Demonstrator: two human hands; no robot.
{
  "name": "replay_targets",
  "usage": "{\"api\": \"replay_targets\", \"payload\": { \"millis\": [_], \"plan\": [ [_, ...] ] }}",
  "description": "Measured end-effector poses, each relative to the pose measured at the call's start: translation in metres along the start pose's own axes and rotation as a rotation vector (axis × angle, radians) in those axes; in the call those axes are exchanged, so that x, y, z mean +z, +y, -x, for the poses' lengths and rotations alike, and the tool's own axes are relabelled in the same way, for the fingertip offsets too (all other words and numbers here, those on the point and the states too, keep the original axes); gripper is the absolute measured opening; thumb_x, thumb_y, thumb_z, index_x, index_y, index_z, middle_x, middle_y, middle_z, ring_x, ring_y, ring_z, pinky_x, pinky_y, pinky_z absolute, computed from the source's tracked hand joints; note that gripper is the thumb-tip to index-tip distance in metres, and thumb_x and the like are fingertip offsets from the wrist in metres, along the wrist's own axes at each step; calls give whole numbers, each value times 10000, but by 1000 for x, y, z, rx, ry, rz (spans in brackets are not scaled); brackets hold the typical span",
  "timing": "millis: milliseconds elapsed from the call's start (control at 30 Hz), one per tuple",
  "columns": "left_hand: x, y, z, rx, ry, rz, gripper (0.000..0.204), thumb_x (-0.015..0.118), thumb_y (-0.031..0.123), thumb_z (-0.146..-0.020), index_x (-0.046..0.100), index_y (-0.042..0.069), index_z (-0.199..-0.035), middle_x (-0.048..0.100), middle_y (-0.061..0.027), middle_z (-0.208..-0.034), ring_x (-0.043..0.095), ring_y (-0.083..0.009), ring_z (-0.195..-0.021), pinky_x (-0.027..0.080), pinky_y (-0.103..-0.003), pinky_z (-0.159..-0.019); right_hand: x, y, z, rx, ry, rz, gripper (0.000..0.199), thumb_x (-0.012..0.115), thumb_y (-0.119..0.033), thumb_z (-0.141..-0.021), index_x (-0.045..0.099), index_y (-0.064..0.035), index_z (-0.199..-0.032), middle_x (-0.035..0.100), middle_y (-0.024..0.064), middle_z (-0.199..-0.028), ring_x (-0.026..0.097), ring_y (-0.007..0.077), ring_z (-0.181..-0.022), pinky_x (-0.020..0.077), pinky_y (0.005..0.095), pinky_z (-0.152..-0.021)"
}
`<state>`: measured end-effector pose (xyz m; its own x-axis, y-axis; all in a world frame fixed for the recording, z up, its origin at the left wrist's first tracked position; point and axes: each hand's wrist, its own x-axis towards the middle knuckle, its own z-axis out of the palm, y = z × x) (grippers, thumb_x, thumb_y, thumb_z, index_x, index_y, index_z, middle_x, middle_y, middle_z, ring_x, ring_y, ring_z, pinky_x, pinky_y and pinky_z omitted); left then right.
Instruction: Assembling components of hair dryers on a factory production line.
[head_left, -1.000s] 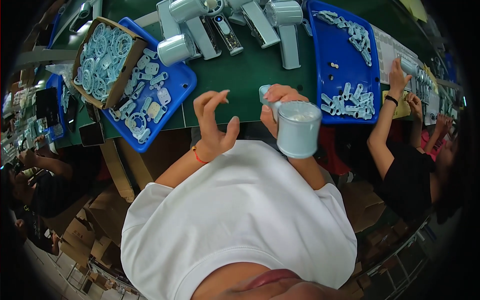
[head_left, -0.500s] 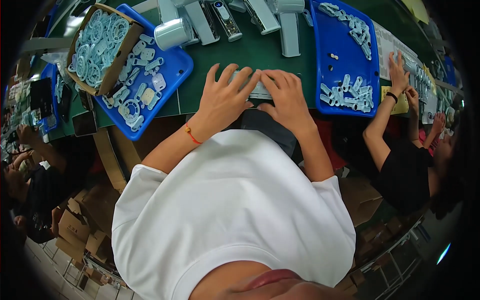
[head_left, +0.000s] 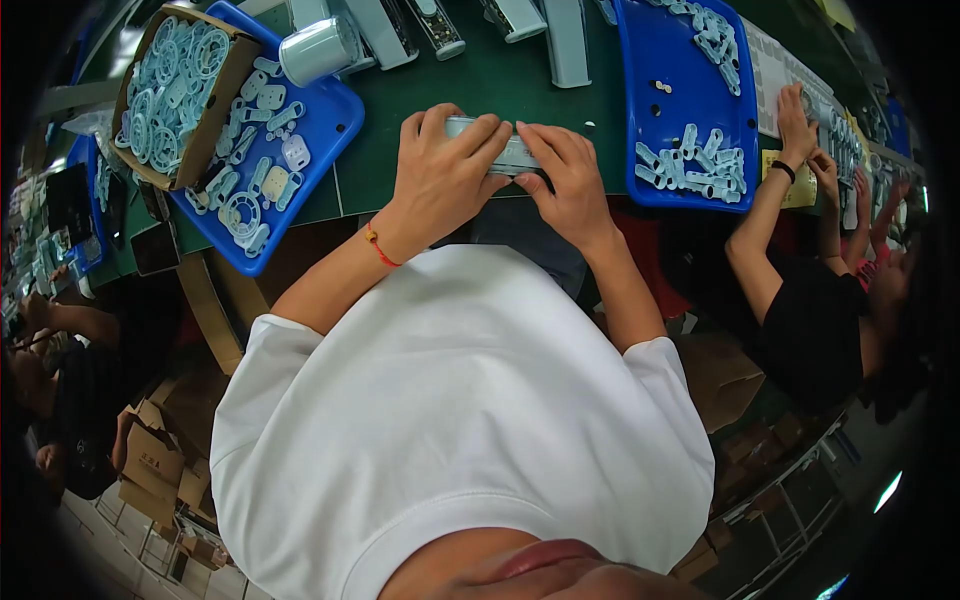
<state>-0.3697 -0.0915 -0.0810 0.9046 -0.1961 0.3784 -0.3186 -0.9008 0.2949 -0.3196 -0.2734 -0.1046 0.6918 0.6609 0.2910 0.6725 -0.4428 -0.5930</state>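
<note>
Left hand [head_left: 440, 165] and right hand [head_left: 575, 182] grasp pale casing [head_left: 516, 157] between them, over green tabletop [head_left: 480, 80]. Blue tray [head_left: 655, 50] at right; cardboard box [head_left: 213, 106], heaped with pale parts [head_left: 165, 95], at left.

Tabletop [head_left: 480, 85]: was green
Left blue tray [head_left: 328, 112]: lay at an angle, one corner past the near edge
Right blue tray [head_left: 662, 115]: sat nearly square, by the near edge
Pale casings [head_left: 567, 50]: lay at the far side, between trays
Small white bit [head_left: 590, 124]: lay nearer the right tray
Pale pitted panel [head_left: 768, 65]: lay just right of that tray
</note>
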Motion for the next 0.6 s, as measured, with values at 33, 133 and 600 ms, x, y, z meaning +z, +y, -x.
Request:
{"api": "replay_targets", "payload": {
  "millis": [33, 133, 600],
  "plan": [
    [1, 0, 0, -2, -6, 3, 483, 772, 261, -581, 612, 127, -1017, 552, 20, -1038, 491, -268, -946, 382, -414, -820, 3, 2, 2, -28, 43, 18, 448, 654, -179, -763, 560, -41, -1179, 563, 101, -1156, 527, 271, -1043, 383, 374, -887],
    [5, -1, 0, -8, 6, 12, 498, 775, 270, -572, 610, 121, -1017, 555, 19, -1029, 488, -271, -947, 383, -416, -814, 10, 5, 4, -90, 129, 42, 434, 652, -184, -767, 565, -25, -1161, 561, 107, -1156, 528, 274, -1041, 386, 377, -884],
    [11, 2, -1, 55, 64, -75, 524, 790, 249, -512, 615, 106, -985, 557, 3, -990, 499, -263, -940, 398, -410, -806, 17, 11, 9, -170, 205, 152, 525, 711, -100, -675, 545, -53, -1171, 564, 79, -1160, 543, 257, -1026, 409, 387, -856]
  ]
}}
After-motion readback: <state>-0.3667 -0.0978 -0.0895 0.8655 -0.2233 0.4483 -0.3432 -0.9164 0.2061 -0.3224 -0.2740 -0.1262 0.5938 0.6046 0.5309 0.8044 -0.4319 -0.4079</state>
